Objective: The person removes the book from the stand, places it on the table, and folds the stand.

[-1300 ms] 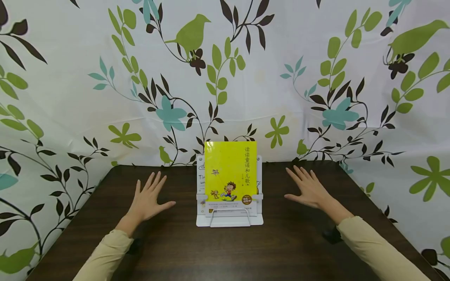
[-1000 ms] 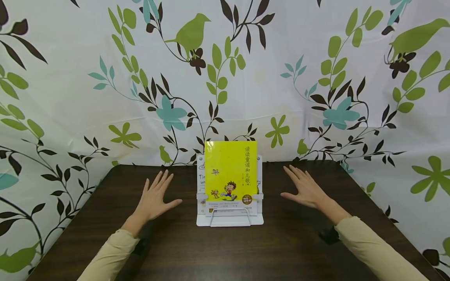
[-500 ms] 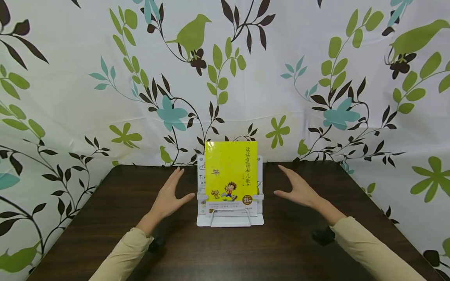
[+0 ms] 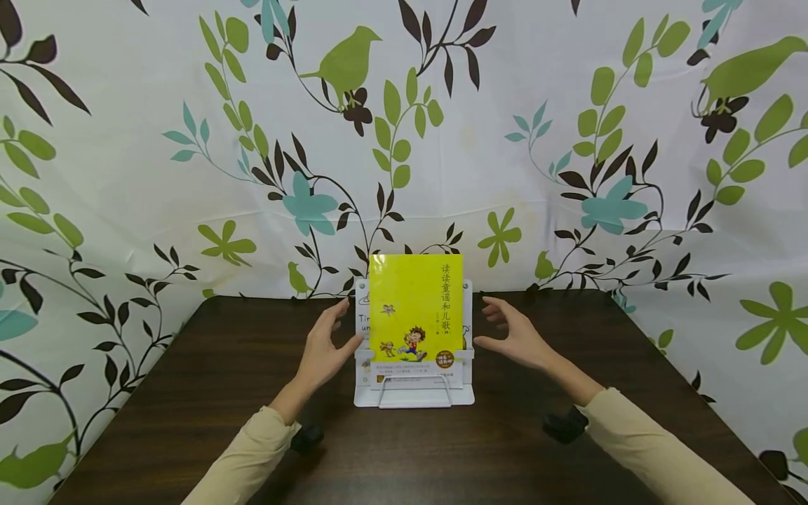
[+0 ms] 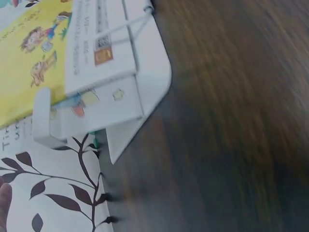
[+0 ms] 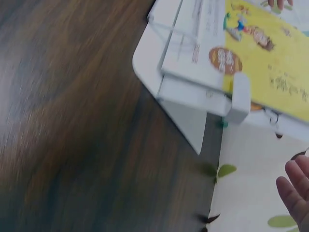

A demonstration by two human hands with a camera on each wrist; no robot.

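A yellow children's book [image 4: 413,308] stands upright on a white book stand [image 4: 413,401] with a wire rest along its front. Just left of the stand is my left hand [image 4: 323,354], thumb toward the stand's edge, fingers slightly bent and holding nothing. On the other side my right hand [image 4: 519,340] faces it with a small gap and bent fingers, also holding nothing. The left wrist view catches only a fingertip [image 5: 4,203] at its edge. In the right wrist view, several right-hand fingers [image 6: 292,195] show apart from the book.
The stand is on a dark wooden table [image 4: 404,463]. Behind the table hangs a white cloth [image 4: 480,140] printed with leaves, birds and flowers. Dark wrist devices [image 4: 564,424] sit under both wrists.
Both hands have moved inward, from well apart on each side to close beside the stand. Their spread fingers have drawn together and bent slightly. Book and stand have stayed put.
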